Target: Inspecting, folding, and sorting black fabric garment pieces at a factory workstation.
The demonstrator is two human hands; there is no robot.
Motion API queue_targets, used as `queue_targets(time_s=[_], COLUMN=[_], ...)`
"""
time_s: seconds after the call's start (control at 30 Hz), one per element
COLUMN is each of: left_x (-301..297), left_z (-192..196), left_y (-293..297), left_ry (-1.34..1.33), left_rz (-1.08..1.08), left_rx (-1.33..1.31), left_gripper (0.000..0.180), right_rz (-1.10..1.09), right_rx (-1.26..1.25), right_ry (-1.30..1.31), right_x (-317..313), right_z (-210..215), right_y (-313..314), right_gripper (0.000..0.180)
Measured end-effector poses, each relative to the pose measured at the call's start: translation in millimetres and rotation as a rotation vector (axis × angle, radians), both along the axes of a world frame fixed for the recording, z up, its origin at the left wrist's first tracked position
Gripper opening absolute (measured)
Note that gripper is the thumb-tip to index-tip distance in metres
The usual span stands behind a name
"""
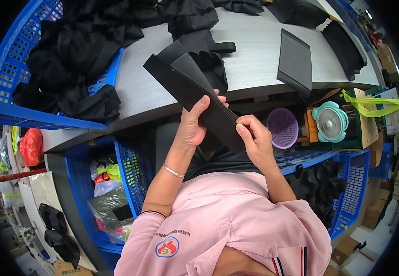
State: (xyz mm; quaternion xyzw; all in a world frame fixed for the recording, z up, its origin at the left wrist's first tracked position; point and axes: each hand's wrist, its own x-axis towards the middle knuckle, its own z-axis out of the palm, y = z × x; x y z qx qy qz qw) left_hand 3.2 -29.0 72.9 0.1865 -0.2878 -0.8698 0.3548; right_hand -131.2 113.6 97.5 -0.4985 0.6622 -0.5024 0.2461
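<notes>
Black flat fabric panels [169, 85] with a stitched edge are held above my lap, slanting from upper left to lower right. My left hand [194, 122] grips them around the middle, thumb on top and fingers behind. At the lower right end, my right hand [254, 137] pinches the panels' edge between thumb and fingers. Behind them on the table lies a black fabric piece with a loop [204, 41]. To the right, a flat dark grey panel [295, 63] rests at the table's near edge.
A blue basket [2, 73] heaped with black fabric pieces sits at the table's left. Stacked black strips [344, 50] lie far right. Below the table edge are a purple basket [282, 128] and a teal fan [332, 122]. Blue crates [77, 184] [352, 188] flank me.
</notes>
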Motion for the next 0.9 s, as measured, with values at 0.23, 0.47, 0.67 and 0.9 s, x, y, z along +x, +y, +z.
queue_targets(time_s=[0.23, 0.47, 0.67, 0.9], left_x=[-4.9, 5.9, 2.9, -22.9], left_z=[16.5, 6.8, -22.0, 23.4], left_y=[16.4, -10.0, -75.6, -53.4], left_ry=[-0.159, -1.035, -1.008, -0.813], left_rz=[-0.008, 0.761, 0.511, 0.446], left_rx=[-0.143, -1.166, -1.099, -1.508], left_gripper=[0.03, 0.026, 0.04, 0.063], right_rz=[0.045, 0.195, 0.069, -0.023], right_rx=[0.237, 0.163, 0.17, 0.17], right_ry=[-0.094, -0.594, -0.645, 0.128], right_x=[8.8, -28.3, -23.0, -3.8], right_z=[7.6, -24.5, -33.4, 10.3], right_y=[-1.4, 13.7, 5.3, -15.1], right_gripper=[0.05, 0.047, 0.046, 0.045])
